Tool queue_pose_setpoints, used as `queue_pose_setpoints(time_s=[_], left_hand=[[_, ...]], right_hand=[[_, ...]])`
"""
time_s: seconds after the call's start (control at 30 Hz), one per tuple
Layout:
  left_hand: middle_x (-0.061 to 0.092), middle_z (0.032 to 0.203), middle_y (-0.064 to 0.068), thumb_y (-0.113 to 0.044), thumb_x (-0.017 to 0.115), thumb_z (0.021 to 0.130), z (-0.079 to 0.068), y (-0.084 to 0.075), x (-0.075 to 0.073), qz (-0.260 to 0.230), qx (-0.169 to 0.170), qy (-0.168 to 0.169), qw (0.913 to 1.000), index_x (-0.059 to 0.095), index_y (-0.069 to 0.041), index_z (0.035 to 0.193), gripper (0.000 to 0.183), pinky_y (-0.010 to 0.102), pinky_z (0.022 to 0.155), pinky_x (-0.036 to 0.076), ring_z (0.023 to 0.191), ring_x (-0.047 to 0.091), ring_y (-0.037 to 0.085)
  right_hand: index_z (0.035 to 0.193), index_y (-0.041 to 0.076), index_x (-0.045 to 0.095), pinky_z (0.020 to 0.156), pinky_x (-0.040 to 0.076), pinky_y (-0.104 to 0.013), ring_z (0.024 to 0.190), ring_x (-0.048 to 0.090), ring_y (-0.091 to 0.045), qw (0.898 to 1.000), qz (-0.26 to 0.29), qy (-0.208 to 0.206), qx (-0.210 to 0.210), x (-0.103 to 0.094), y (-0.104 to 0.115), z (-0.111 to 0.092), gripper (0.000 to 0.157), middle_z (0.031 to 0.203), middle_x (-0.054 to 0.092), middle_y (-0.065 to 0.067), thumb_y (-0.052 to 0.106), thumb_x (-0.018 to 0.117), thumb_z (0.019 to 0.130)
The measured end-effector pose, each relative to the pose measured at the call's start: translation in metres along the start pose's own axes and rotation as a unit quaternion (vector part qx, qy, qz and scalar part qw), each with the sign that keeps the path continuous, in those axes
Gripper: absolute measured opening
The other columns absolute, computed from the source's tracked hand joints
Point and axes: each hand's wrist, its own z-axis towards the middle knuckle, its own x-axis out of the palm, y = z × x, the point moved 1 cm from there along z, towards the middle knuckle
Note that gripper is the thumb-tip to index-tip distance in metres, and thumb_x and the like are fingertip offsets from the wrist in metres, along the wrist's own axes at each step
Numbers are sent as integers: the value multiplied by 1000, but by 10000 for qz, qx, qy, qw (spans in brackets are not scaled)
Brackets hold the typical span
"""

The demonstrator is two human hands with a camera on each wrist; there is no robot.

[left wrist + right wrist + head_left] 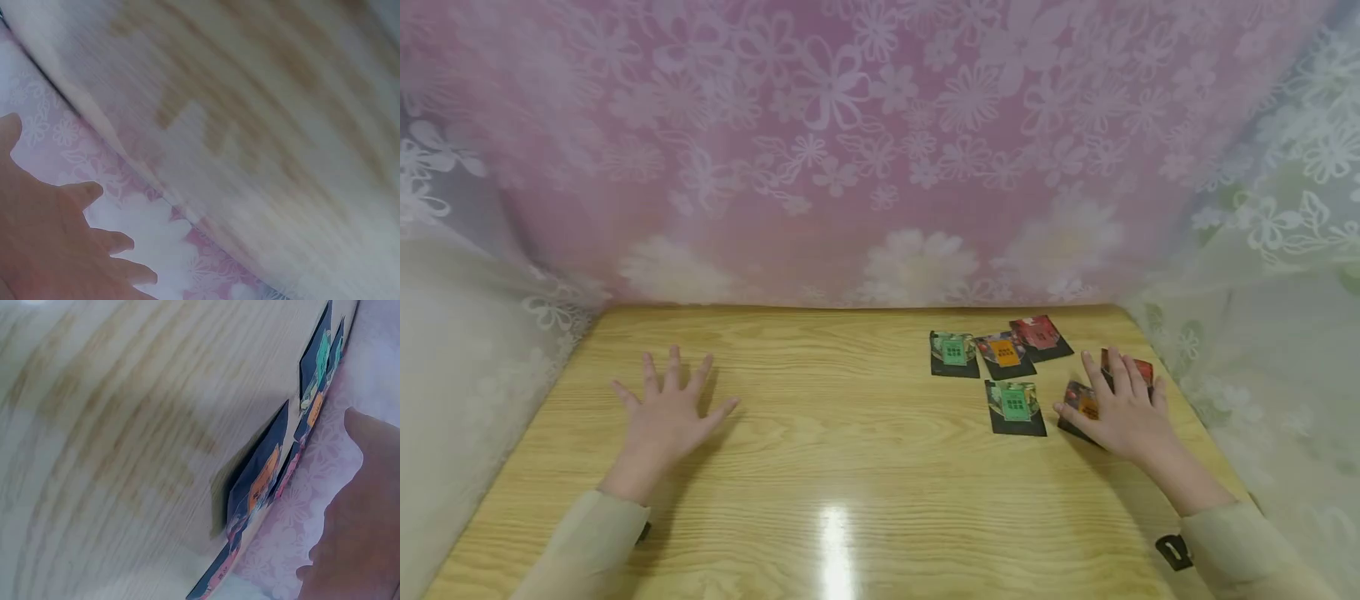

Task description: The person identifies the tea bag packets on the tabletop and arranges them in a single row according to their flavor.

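Observation:
My left hand (pixel 670 421) is held over the left part of the wooden table with its fingers spread, and holds nothing. The same hand (pixel 50 244) shows its splayed fingers in the left wrist view. On the right, my right hand (pixel 1123 417) is spread over two dark packets, one with an orange label (pixel 1081 400) and one red (pixel 1142 368), and partly hides both. From the right wrist, the orange-label packet (pixel 257 481) lies with one edge tilted up, and the right hand (pixel 359 525) shows apart from it.
Left of the right hand lies a green-label packet (pixel 1016 408). Behind it are another green-label packet (pixel 953 354), an orange-label one (pixel 1004 355) and a red one (pixel 1042 337). Floral curtains (pixel 880 167) enclose the table (pixel 820 450) at the back and sides.

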Motion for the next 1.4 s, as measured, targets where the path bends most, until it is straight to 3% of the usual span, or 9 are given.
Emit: queue_pose_setpoints(time_s=[0.3, 0.47, 0.73, 1.1, 1.4], left_hand=[[4, 170, 42, -75, 45, 102, 0, 4, -3, -22, -56, 139, 9999, 28, -12, 169, 93, 99, 104, -4, 152, -2, 73], [5, 169, 42, -74, 45, 103, 2, 4, -3, 32, -82, 193, 9998, 28, -11, 169, 93, 99, 106, -2, 152, 0, 73], [7, 169, 43, -74, 43, 104, 4, 1, -3, 96, 23, 266, 9996, 27, -9, 169, 93, 99, 106, 1, 151, 2, 74], [10, 171, 39, -72, 42, 105, 16, -19, 2, 147, 271, 366, 9989, 28, -10, 169, 90, 94, 113, 4, 155, 2, 68], [13, 172, 36, -67, 47, 106, 32, -44, 12, 252, 693, 234, 9970, 34, -11, 167, 85, 89, 119, 8, 157, 8, 65]], right_hand=[[173, 10, 8, 120, 17, -83, 154, 14, -64, 9996, 70, -1, -280, 4, -8, 0, 99, 172, 6, -39, 67, 51, 105], [169, 0, 20, 122, 23, -79, 152, 21, -64, 9986, 108, 155, -491, 2, -7, -2, 93, 168, 16, -42, 56, 58, 106], [163, -4, 32, 117, 34, -78, 148, 32, -63, 9960, 50, 186, -873, 6, -5, -9, 80, 166, 28, -39, 41, 65, 106], [159, -9, 40, 116, 39, -72, 146, 40, -59, 9918, 113, 305, -1238, 19, -11, -12, 71, 162, 37, -38, 29, 68, 106], [160, -11, 35, 118, 35, -74, 148, 34, -61, 9918, 541, 384, -1095, 27, -14, -15, 70, 164, 31, -40, 24, 65, 107]])
